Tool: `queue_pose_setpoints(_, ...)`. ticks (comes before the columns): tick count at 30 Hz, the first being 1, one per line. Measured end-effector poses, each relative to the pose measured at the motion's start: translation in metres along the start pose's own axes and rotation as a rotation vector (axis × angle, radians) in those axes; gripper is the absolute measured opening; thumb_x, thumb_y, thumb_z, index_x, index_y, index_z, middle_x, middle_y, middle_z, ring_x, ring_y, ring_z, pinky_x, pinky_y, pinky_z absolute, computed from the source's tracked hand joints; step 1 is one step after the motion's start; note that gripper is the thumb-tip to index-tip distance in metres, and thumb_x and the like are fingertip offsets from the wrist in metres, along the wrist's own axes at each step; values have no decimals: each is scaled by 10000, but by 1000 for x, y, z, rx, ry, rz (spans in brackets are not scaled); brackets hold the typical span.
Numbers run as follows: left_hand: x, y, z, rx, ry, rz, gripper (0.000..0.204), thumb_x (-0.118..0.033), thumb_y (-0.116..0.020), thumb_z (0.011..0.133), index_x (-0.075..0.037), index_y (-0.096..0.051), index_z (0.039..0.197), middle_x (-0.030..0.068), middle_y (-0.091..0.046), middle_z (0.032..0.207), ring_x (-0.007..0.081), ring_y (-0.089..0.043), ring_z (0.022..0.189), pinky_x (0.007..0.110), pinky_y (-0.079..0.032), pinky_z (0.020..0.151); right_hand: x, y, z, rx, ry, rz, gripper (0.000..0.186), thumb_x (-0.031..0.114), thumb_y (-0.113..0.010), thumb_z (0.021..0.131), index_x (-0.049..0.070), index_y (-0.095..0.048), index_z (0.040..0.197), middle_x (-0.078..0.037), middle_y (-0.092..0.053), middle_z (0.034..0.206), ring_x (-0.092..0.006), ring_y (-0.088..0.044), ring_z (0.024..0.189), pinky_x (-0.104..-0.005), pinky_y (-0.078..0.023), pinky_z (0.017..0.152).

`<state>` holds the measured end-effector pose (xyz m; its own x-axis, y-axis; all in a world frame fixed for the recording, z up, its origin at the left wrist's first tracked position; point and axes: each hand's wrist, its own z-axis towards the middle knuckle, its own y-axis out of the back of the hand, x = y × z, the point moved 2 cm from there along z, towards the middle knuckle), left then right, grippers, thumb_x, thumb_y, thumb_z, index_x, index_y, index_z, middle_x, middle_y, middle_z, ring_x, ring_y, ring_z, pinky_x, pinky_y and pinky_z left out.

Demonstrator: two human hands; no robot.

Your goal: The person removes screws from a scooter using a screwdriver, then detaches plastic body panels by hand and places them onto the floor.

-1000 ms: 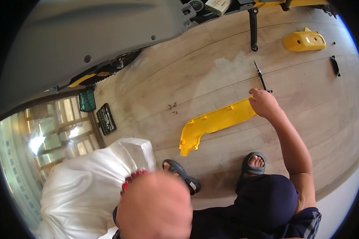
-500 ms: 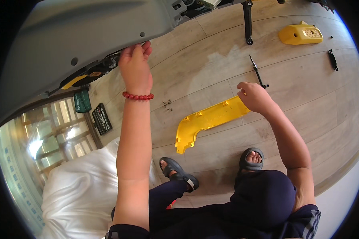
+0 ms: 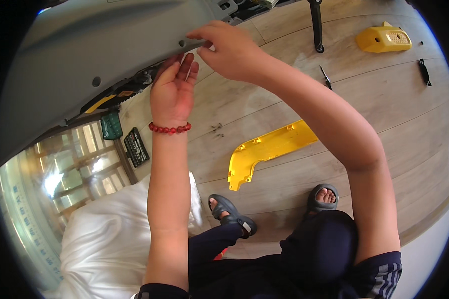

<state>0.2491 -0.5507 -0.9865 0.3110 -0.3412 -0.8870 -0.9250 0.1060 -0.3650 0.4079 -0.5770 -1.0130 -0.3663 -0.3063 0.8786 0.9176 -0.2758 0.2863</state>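
Under the lower edge of a large dark grey moulded panel [image 3: 129, 35], my left hand [image 3: 173, 92] is raised with the palm showing and the fingers spread. Red beads circle that wrist. My right hand [image 3: 232, 52] is at the same edge, just right of the left fingers. Its index finger lies over the panel's face near a round hole, with the thumb apart below. No object shows in either hand, though the left fingertips are partly in the panel's shadow. Dark parts and a yellow strip [image 3: 101, 104] show beneath the panel.
On the wood-look floor lie a curved yellow cover [image 3: 269, 147], a screwdriver [image 3: 325, 77], small screws [image 3: 217, 130], a yellow shell [image 3: 384, 40] and a black bracket [image 3: 424, 73]. A black crank arm [image 3: 317, 30] hangs at the top. A socket set [image 3: 135, 147] and white cloth [image 3: 105, 229] are left.
My right hand has moved up and left from beside the yellow cover to the panel's edge. My left hand has turned slightly, its fingers now more spread. The view has shifted a little.
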Motion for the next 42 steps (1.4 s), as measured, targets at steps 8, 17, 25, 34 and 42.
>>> queue_pose_setpoints(8, 3, -5, -1, -15, -56, 61, 239, -19, -483, 887, -11, -552, 1115, 122, -568, 1161, 250, -518, 1098, 412, -401, 971, -6, -15, 1, -56, 114, 99, 362, 81, -552, 777, 50, -578, 1138, -119, -559, 1058, -257, -562, 907, -351, -471, 810)
queue_pose_setpoints(17, 5, -9, 0, -19, -473, 438, 204, 5, -504, 863, 45, -596, 1041, 98, -644, 982, 155, -597, 868, 302, -480, 827, 9, -26, 3, -300, 373, -340, 286, 157, -648, 700, 39, -562, 946, -122, -572, 943, -306, -589, 875, -397, -510, 742)
queue_pose_setpoints(25, -3, -3, 3, -43, -508, 744, 205, -6, -518, 872, 69, -576, 1053, 138, -618, 1069, 184, -590, 952, 306, -465, 887, 3, -34, 24, -219, 425, -565, 246, 120, -637, 676, 22, -538, 878, -119, -584, 858, -266, -620, 757, -341, -537, 587)
queue_pose_setpoints(34, -3, -34, 7, 21, -445, 537, 285, -33, -532, 882, 105, -520, 1132, 144, -603, 1072, 200, -593, 956, 319, -477, 892, -2, 29, 42, -69, 287, -475, 258, 28, -501, 765, -73, -531, 1000, -206, -581, 860, -370, -597, 776, -420, -497, 669)
queue_pose_setpoints(42, -4, -47, 18, 37, -294, 302, 292, -17, -517, 879, 70, -503, 1157, 137, -570, 1120, 234, -574, 987, 366, -462, 920, -5, 21, 32, -186, 358, -532, 385, 31, -481, 788, -122, -486, 1142, -244, -600, 981, -348, -612, 884, -384, -516, 727)
